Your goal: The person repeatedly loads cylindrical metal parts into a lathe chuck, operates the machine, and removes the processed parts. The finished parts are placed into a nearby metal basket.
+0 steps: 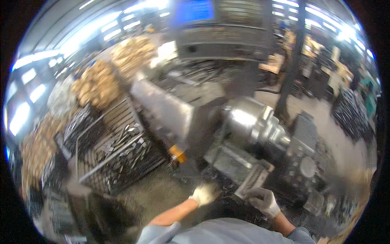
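My left hand (204, 195), in a whitish knit glove, is over the dark, oily area in front of me. Motion blur hides its fingers, and I see no object plainly in it. My right hand (263, 199), gloved too with a dirty palm side, is at the near end of a pale metal bar-like part (253, 181) on the machine. Its fingers meet or overlap that end; whether they grip it is too blurred to tell. Beyond lies a greenish-grey flat machine surface (233, 161). Above that is a shiny stepped metal cylinder (246, 117), like a lathe chuck.
A barred metal crate (105, 163) with metal scraps stands at left. Between it and the machine are a slanted metal panel (164, 106) and a yellow-orange piece (177, 154). Tan sacks (96, 84) are piled behind the crate. A dark post (294, 61) rises at right.
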{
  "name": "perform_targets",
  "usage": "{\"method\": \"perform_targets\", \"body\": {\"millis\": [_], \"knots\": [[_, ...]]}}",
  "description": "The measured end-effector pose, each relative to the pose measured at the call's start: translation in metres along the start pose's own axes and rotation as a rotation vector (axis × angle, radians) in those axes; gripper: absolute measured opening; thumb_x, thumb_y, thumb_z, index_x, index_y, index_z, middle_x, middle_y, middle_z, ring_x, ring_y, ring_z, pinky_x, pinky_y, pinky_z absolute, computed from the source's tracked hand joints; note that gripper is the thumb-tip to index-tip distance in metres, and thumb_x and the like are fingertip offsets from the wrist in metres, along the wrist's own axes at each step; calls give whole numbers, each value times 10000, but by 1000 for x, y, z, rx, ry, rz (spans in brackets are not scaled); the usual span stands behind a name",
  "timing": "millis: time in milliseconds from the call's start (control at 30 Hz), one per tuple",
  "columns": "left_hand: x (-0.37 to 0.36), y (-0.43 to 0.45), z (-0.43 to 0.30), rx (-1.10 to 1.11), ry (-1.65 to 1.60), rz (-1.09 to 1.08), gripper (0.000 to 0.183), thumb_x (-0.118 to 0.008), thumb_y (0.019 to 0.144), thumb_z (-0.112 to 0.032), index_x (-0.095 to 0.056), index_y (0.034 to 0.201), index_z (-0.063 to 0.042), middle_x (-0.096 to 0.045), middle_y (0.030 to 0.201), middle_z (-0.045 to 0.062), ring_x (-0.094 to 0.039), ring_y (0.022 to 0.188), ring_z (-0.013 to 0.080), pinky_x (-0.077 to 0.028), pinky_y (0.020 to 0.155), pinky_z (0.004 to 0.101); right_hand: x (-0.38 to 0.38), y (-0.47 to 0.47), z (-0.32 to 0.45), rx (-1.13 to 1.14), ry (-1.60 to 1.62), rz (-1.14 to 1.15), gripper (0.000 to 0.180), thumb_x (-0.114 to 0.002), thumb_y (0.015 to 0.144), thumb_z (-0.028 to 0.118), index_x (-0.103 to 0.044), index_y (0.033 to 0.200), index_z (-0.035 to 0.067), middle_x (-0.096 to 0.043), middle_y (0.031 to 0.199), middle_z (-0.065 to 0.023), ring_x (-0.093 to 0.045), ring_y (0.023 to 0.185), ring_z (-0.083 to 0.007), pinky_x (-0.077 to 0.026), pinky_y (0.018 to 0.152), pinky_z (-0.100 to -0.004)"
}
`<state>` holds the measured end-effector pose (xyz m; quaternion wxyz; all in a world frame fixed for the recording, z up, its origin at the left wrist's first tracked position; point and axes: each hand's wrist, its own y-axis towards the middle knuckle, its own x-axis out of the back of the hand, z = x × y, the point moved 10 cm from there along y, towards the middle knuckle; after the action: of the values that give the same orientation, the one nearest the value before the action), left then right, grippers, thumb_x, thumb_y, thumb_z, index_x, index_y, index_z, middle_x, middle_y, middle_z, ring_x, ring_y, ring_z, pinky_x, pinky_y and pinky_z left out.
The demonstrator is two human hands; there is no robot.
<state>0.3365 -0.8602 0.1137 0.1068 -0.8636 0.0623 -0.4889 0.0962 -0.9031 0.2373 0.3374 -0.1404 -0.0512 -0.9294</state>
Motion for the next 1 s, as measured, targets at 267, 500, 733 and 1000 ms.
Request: {"method": "perform_targets", "body": {"millis": [267, 500, 733, 1000], "knots": [[-229, -491, 314, 1408, -404, -64, 441, -646, 933, -422, -766, 1254, -145, -717, 1328, 158, -682, 1242, 366, -556, 1018, 467, -265, 75, -72, -334, 157, 556, 376, -676, 935, 49, -644, 1282, -93, -771, 1070, -193, -751, 845, -216, -614, 773, -333], [-378, -684, 227, 1928, -895, -525, 559, -648, 903, -487, -728, 1281, -83, -689, 1350, 209, -640, 1265, 400, -513, 1063, 474, -490, 87, -47, -288, -83, 1148, 410, -686, 910, 72, -641, 1271, -117, -770, 1055, -189, -752, 801, -220, -607, 710, -326], [-474, -667, 116, 2094, -1231, -756, 507, -618, 953, -443, -705, 1292, -76, -714, 1306, 189, -673, 1214, 368, -525, 1029, 465, -636, 83, -37, -132, -379, 1475, 364, -684, 921, 62, -675, 1253, -89, -779, 1025, -174, -750, 785, -206, -593, 684, -313], [-501, -771, 11, 2361, -543, -409, 215, -665, 954, -222, -761, 1078, -75, -771, 982, 193, -750, 894, 338, -589, 776, 471, -734, 82, -48, -38, -574, 1542, 356, -678, 863, 70, -734, 1184, -74, -777, 1003, -180, -751, 829, -225, -642, 698, -357]]}}
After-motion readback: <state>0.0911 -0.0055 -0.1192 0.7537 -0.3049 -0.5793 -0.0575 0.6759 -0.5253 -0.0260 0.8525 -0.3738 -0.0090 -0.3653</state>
